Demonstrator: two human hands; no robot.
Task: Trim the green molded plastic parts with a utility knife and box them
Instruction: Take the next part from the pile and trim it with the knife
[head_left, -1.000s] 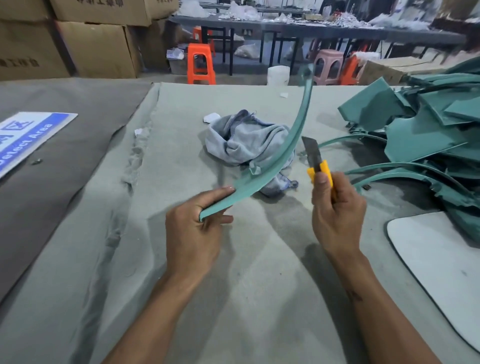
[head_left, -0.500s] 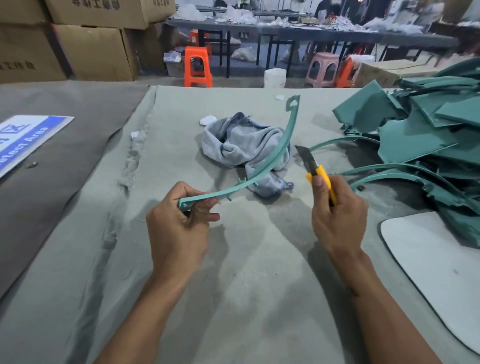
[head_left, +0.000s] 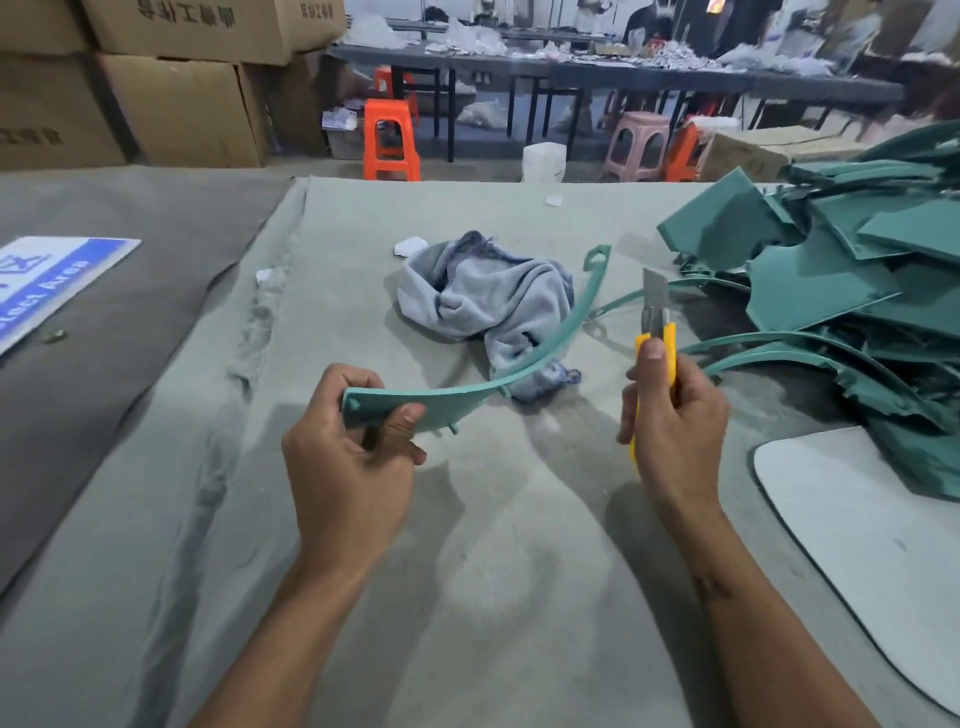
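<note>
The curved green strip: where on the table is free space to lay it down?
Free: the grey felt near the body, between both forearms, and the stretch left of the left hand up to the wrinkled seam. Crowded: the right side, with the green pile, and ahead, the grey cloth.

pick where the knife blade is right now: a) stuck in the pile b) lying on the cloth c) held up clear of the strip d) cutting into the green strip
c: the right hand holds the knife with its blade up, apart from the strip in the left hand.
</note>
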